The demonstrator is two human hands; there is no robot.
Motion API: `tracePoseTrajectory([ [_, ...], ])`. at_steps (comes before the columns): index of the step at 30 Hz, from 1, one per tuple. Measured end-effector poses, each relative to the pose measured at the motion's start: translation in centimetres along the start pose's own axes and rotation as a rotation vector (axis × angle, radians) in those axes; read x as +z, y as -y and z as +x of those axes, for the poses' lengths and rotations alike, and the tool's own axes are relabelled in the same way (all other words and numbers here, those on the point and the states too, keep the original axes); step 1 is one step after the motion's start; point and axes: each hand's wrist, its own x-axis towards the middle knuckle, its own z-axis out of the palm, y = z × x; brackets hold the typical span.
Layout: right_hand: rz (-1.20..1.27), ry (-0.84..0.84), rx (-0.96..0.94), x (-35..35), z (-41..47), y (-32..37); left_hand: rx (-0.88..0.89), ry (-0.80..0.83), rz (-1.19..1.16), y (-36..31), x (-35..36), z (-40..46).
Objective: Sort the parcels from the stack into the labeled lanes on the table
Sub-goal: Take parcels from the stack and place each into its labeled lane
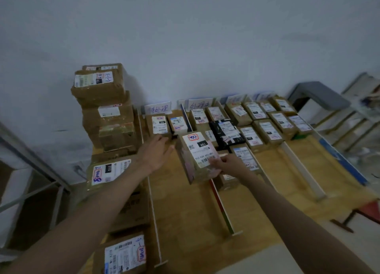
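A brown parcel point(197, 156) with a white label hangs tilted above the divider between the first two lanes. My right hand point(228, 164) grips its near right corner. My left hand point(157, 152) is stretched out to the parcel's left with straight fingers, close to its side, holding nothing. The stack of brown parcels point(107, 107) rises at the table's far left, with more parcels point(109, 174) lying in front of it. Handwritten lane signs point(158, 108) stand at the back of the wooden table point(185, 212). Several sorted parcels point(265, 125) fill the far ends of the lanes.
Thin upright dividers point(221, 207) split the table into lanes running toward me. Two parcels point(159, 124) lie at the far end of the first lane. A black-wrapped parcel point(228, 132) sits in the second lane. Metal shelving point(349, 121) stands at the right, a white wall behind.
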Motion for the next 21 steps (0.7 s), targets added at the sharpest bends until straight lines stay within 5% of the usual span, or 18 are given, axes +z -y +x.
tracePoseTrajectory([
  [9,0.087,-0.296,0.213,-9.3,-3.6,-10.6,0.159,0.058,0.138,-12.0,6.4,2.7],
  [21,0.080,-0.359,0.220,-22.1,3.1,-27.4,0.062,0.024,0.155,-27.6,18.3,7.4],
])
